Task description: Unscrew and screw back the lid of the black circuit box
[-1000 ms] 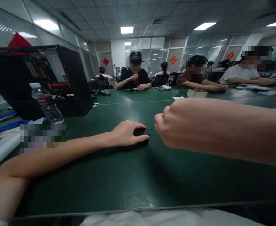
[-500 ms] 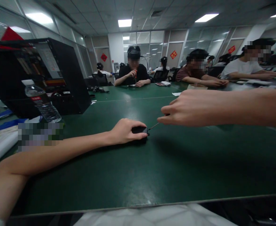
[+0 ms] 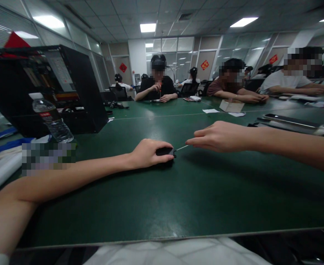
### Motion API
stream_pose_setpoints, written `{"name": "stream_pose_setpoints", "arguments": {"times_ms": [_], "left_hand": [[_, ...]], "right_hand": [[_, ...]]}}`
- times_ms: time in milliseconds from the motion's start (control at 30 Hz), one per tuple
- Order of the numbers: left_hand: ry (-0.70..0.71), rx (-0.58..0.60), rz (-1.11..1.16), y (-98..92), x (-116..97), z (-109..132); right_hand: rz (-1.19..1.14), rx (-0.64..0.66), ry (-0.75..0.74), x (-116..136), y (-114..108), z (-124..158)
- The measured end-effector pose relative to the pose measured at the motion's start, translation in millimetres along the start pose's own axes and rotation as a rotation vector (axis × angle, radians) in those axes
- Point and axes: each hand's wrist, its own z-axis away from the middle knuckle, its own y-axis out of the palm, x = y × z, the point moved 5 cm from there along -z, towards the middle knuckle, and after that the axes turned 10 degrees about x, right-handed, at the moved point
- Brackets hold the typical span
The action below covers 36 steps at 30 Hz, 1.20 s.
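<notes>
I have the box [image 3: 166,161] inside the grip of my left hand [image 3: 147,154], thumb along its near side and the other fingers curving over its far side. That hand is closed around it, low over the table [image 3: 123,206]. I judge the hold is there to brace the box, seemingly resting on the tabletop, so that work at its right end doesn't push or turn it.

My right hand [image 3: 219,137] comes in from the other side with its fingers drawn narrow on a thin, pale rod [image 3: 182,148]. The rod crosses the short gap from those fingertips to the right end of the box, rising slightly towards them. The slant probably lines it up with that end while leaving my knuckles off the table. Whether the tip enters the box or just touches it, I can't make out; any handle is hidden in the hand.

As for looks, the box is small, dark and blocky, black with a greyer strip showing between thumb and fingers. A small dark nub sticks out just below the rod's tip. Its markings are too dim for me to read.

Beyond the left fingers, well apart, are a bottle [image 3: 52,119] and an open case [image 3: 92,99].
</notes>
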Motion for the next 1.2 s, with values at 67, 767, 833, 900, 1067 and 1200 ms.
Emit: {"name": "stream_pose_setpoints", "arguments": {"times_ms": [67, 767, 833, 900, 1067, 1200], "left_hand": [[0.000, -0.006, -0.008, 0.3, 1, -1], [0.125, -0.170, 0.034, 3.1, 60, -47], [0.124, -0.203, 0.077, 2.1, 60, -46], [0.130, -0.227, 0.105, 0.9, 58, -46], [0.137, -0.237, 0.179, -2.5, 58, -44], [0.052, -0.192, 0.261, -2.6, 65, -40]], "right_hand": [[0.017, -0.038, 0.002, -3, 15, 0], [-0.089, -0.158, -0.047, -47, 98, -94], [-0.117, -0.175, 0.007, -44, 100, -91], [-0.141, -0.193, 0.055, -40, 98, -88], [-0.115, -0.142, 0.221, -30, 77, -83], [-0.062, -0.077, 0.295, -23, 51, -84]]}}
